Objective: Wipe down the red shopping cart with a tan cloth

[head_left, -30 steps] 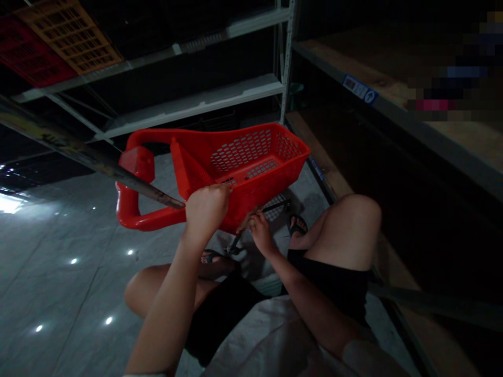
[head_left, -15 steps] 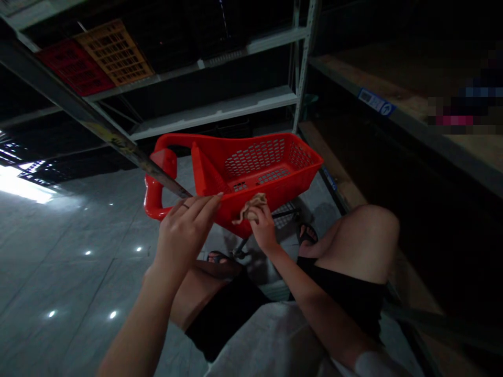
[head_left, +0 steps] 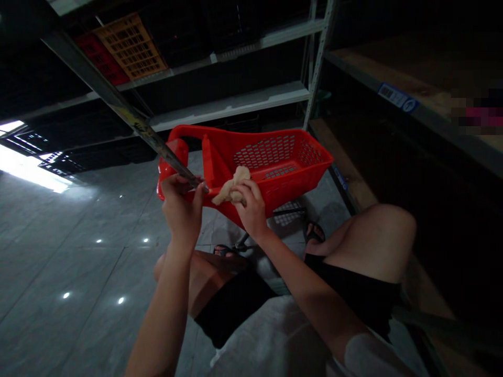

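A long grey metal pole, with a worn yellow patch, slants from the upper left down to my hands. Near its lower end my left hand is closed around it, thumb in front and fingers partly hidden behind. My right hand grips a crumpled beige cloth, just to the right of the pole's tip. Behind both hands stands a red plastic shopping cart with a perforated basket; no goods show inside it.
White metal shelving runs behind the cart, holding a yellow crate and a red crate. A wooden shelf with a blue label stands at right. My legs straddle the near side on a grey tiled floor.
My left hand has turned from palm down to thumb up around the pole. The right hand has brought the cloth left and up, closer to the pole's end. The view has shifted slightly.
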Action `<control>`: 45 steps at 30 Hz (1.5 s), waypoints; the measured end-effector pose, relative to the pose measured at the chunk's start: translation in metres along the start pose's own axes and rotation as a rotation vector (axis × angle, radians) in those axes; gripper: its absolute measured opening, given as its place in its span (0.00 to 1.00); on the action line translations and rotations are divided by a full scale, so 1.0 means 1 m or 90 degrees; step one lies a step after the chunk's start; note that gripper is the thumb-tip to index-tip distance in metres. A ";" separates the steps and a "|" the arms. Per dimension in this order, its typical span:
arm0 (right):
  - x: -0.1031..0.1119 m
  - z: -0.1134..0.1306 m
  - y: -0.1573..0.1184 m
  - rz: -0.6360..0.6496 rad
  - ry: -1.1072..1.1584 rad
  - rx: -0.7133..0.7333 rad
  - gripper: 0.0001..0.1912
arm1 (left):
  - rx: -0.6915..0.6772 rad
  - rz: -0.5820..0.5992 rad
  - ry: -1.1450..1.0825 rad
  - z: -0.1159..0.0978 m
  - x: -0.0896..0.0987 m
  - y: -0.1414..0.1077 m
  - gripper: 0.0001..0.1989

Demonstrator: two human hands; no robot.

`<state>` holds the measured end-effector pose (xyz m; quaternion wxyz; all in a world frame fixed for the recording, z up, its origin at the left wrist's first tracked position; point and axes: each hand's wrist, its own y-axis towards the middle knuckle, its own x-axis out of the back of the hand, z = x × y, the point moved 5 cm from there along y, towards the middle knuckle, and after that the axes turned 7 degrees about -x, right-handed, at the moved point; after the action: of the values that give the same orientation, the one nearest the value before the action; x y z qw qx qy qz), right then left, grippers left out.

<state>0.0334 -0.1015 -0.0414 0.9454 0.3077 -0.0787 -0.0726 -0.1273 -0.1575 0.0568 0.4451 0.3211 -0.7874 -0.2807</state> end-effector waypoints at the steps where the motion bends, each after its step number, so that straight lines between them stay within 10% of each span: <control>1: -0.003 -0.019 -0.014 0.007 -0.020 -0.021 0.15 | 0.008 0.006 -0.020 0.001 -0.003 -0.002 0.16; 6: 0.004 -0.073 -0.074 0.020 -0.089 -0.087 0.10 | 0.023 0.035 -0.082 -0.008 0.002 -0.004 0.22; 14: 0.021 0.033 0.003 -0.020 0.006 0.051 0.15 | 0.029 0.263 -0.019 -0.023 0.015 0.023 0.12; 19: 0.020 -0.051 -0.044 -0.002 -0.070 -0.095 0.13 | 0.014 0.331 0.059 -0.032 0.001 0.021 0.11; 24: 0.037 -0.099 -0.077 -0.007 -0.098 -0.144 0.11 | 0.022 0.253 0.197 -0.034 -0.011 0.007 0.16; 31: 0.040 -0.009 0.020 -0.048 -0.004 -0.003 0.19 | -0.002 0.167 0.301 -0.035 -0.020 0.001 0.19; 40: 0.035 -0.130 -0.091 0.033 -0.103 -0.151 0.12 | -0.011 0.109 0.259 -0.035 -0.019 0.001 0.17; 45: 0.045 -0.102 -0.035 -0.018 -0.085 -0.172 0.17 | -0.011 0.114 0.252 -0.033 -0.017 0.000 0.17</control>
<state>0.0942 -0.0794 -0.1390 0.9698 0.1734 -0.1263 -0.1159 -0.0913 -0.1496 0.0628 0.6172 0.2950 -0.7073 -0.1782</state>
